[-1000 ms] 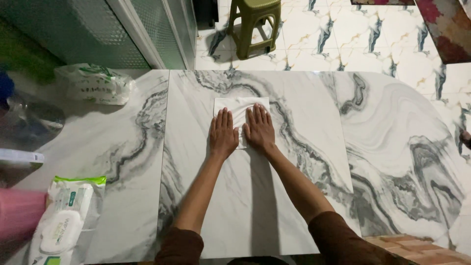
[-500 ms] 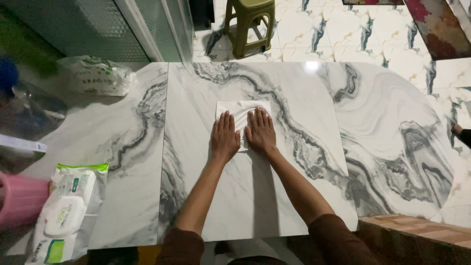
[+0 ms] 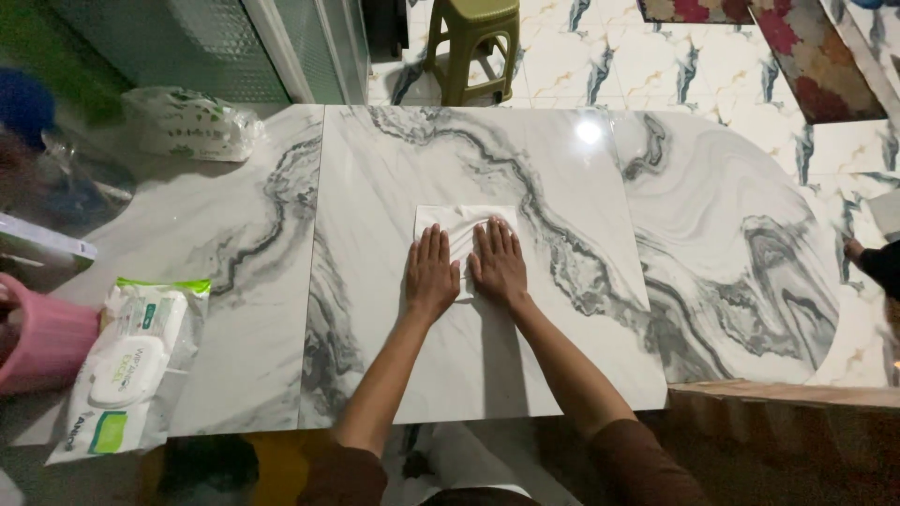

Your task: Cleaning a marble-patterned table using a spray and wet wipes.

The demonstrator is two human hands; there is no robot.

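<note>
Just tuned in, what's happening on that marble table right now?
A person has both palms flat on a white wipe spread on the marble table. The left hand and right hand lie side by side on its near half, fingers pointing away. A pack of wet wipes lies at the table's left edge beside a pink container. A green stool stands on the floor beyond.

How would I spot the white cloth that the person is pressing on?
Start at the grey-veined marble table. Near its middle the left hand and right hand lie flat, side by side, on a white cloth. Unlike the wipes packet at the table's left edge, it is plain, thin and square.
</note>
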